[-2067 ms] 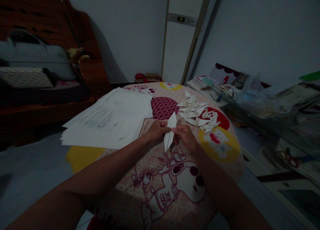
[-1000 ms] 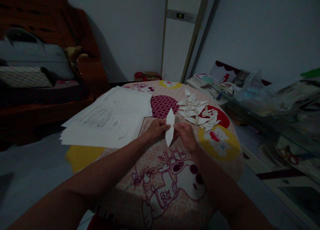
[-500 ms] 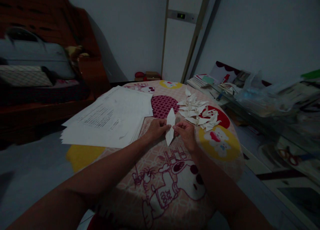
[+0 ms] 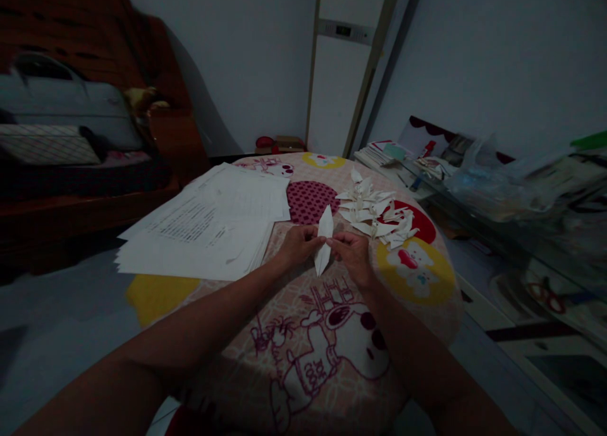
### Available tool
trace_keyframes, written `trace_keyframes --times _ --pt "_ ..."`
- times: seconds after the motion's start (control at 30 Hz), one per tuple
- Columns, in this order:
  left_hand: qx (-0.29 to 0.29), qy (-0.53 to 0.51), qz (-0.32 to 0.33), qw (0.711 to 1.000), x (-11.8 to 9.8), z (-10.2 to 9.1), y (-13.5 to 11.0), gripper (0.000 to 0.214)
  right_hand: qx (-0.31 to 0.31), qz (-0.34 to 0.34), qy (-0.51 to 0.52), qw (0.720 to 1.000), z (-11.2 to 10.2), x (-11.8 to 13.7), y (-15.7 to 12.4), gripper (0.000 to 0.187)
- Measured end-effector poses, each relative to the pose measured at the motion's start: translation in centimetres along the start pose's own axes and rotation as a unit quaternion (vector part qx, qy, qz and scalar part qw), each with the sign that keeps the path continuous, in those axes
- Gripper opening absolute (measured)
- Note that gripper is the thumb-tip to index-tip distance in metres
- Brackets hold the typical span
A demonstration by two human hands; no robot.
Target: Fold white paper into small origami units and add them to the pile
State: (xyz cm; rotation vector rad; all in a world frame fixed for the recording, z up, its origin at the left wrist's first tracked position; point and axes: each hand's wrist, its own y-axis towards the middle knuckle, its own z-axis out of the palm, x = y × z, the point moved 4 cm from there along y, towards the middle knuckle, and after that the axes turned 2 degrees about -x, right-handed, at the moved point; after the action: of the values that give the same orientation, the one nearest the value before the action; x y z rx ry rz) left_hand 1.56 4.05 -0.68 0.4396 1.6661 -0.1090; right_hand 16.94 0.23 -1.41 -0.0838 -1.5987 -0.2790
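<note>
A narrow, pointed piece of folded white paper [image 4: 325,224] is held over the middle of the round table, its long tips pointing away from and toward me. My left hand [image 4: 302,243] pinches it at the middle from the left. From the right, my right hand [image 4: 351,249] pinches the same middle part, thumb and finger closed on it. The fingertips of both hands nearly meet there and partly hide the folds. Just beyond my right hand lies a cluster of folded white paper cranes [image 4: 374,211].
A stack of printed paper sheets [image 4: 213,214] covers the table's left side. The patterned tablecloth [image 4: 303,335] spreads beneath everything. At right stands a glass-topped cabinet with a plastic bag [image 4: 497,180] and scissors [image 4: 545,295]. A wooden bench with a bag [image 4: 99,107] is at left.
The folded paper has turned slightly and looks narrower, with its far tip a little to the right. Both hands stay in almost the same place, still pinching it.
</note>
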Motion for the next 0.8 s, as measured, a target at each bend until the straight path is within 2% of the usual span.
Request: trace_keyframes --times 0.1,0.3,0.57,0.7,0.8 --pt "-0.004 0.011 0.008 1.000 0.2 0.0 0.1 0.036 0.003 0.007 0.012 1.000 0.2 0.0 -0.2 0.028" --pt "-0.008 -0.022 -0.023 0.999 0.6 0.1 -0.1 0.032 0.005 0.002 0.020 1.000 0.6 0.1 -0.6 0.022" --pt "-0.010 -0.033 -0.007 0.999 -0.4 0.2 -0.2 0.027 -0.046 -0.110 -0.042 0.992 -0.1 1.0 -0.8 0.017" --pt "-0.024 -0.002 0.019 1.000 -0.3 0.0 -0.2 0.026 -0.033 -0.096 -0.008 0.995 0.0 0.9 -0.8 0.015" --pt "-0.039 -0.023 0.020 0.999 -0.1 0.1 -0.2 0.025 -0.031 -0.063 0.035 0.997 0.2 0.7 -0.9 0.015"
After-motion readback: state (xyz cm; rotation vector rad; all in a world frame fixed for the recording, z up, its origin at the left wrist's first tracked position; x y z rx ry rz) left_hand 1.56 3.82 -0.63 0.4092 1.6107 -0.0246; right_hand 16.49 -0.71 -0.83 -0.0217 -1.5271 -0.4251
